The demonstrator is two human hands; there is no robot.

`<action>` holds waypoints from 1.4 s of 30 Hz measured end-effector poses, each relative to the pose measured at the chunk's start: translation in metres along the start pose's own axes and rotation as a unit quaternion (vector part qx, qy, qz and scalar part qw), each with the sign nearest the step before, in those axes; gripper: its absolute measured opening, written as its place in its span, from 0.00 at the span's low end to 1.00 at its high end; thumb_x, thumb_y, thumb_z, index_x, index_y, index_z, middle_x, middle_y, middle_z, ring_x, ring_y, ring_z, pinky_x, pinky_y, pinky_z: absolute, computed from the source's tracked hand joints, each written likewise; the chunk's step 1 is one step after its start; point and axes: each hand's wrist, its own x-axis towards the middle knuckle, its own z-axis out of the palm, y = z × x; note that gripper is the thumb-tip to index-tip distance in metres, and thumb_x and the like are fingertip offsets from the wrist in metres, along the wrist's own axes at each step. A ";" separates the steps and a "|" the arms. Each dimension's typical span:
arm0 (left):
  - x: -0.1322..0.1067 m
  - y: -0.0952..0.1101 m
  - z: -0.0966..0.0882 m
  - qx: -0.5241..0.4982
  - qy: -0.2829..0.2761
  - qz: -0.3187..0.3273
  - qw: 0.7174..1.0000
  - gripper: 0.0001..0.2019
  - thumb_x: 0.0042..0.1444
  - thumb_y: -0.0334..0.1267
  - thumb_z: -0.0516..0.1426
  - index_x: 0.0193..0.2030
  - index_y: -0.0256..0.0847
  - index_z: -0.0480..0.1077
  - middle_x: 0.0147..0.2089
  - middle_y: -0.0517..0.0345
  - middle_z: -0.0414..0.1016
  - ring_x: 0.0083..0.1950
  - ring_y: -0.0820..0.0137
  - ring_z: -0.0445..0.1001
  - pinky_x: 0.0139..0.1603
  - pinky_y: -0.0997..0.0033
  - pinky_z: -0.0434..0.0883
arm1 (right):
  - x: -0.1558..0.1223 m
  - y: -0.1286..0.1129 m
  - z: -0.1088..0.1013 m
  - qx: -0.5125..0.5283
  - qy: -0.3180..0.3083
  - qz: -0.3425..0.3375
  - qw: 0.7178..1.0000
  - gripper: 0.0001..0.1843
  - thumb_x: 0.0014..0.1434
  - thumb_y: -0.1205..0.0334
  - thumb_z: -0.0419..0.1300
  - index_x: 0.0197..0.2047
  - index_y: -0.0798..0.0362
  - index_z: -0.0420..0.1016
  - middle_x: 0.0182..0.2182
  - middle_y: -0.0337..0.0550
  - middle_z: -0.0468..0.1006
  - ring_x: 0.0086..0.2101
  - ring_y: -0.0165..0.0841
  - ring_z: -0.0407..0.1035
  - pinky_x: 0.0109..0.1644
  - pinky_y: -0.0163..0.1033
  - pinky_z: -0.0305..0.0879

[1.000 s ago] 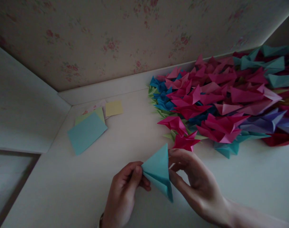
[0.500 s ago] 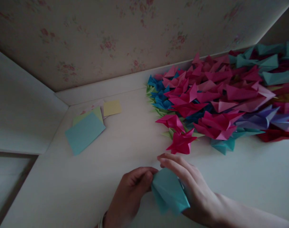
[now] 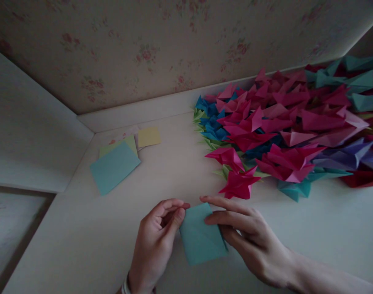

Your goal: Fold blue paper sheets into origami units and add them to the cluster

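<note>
A folded teal origami paper (image 3: 201, 239), now a flat square, is between my hands above the near part of the white tabletop. My left hand (image 3: 158, 241) pinches its upper left corner between thumb and fingers. On the right side, my right hand (image 3: 247, 237) has its fingers spread over the upper and right edges, with fingertips resting on the paper. The right thumb is hidden behind the hand and paper.
Folded paper pieces (image 3: 284, 122) in pink, blue, green, teal and purple are heaped along the wall at right. A nearby pink one (image 3: 240, 183) lies just beyond my right hand. Loose teal sheets (image 3: 114, 167) and a small yellow sheet (image 3: 149, 136) lie at left.
The teal paper has gone from a puffed, partly open shape to a flat square. My right hand's fingers have come down onto it, and the left has moved slightly up and left.
</note>
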 end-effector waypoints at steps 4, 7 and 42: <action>-0.002 -0.002 0.005 -0.062 0.035 -0.021 0.997 0.15 0.59 0.47 0.63 0.50 0.44 0.74 0.52 0.52 0.79 0.47 0.65 0.76 0.47 0.72 0.71 | -0.001 0.003 0.000 0.004 0.013 0.023 1.000 0.18 0.65 0.71 0.54 0.50 0.47 0.81 0.57 0.49 0.77 0.54 0.42 0.75 0.54 0.42 0.73; -0.006 -0.004 0.010 -0.114 -0.018 -0.065 0.991 0.16 0.61 0.51 0.61 0.47 0.42 0.74 0.43 0.53 0.78 0.39 0.66 0.74 0.39 0.72 0.71 | 0.000 0.004 0.003 -0.011 0.032 0.024 0.999 0.16 0.65 0.70 0.56 0.50 0.49 0.81 0.56 0.52 0.77 0.52 0.43 0.75 0.52 0.43 0.74; -0.017 -0.004 0.012 0.070 -0.169 -0.006 0.983 0.19 0.63 0.50 0.57 0.57 0.44 0.70 0.29 0.62 0.74 0.21 0.75 0.71 0.20 0.81 0.70 | 0.012 0.000 0.009 0.165 0.016 0.217 0.962 0.12 0.65 0.55 0.61 0.35 0.53 0.79 0.28 0.41 0.79 0.29 0.31 0.70 0.30 0.32 0.64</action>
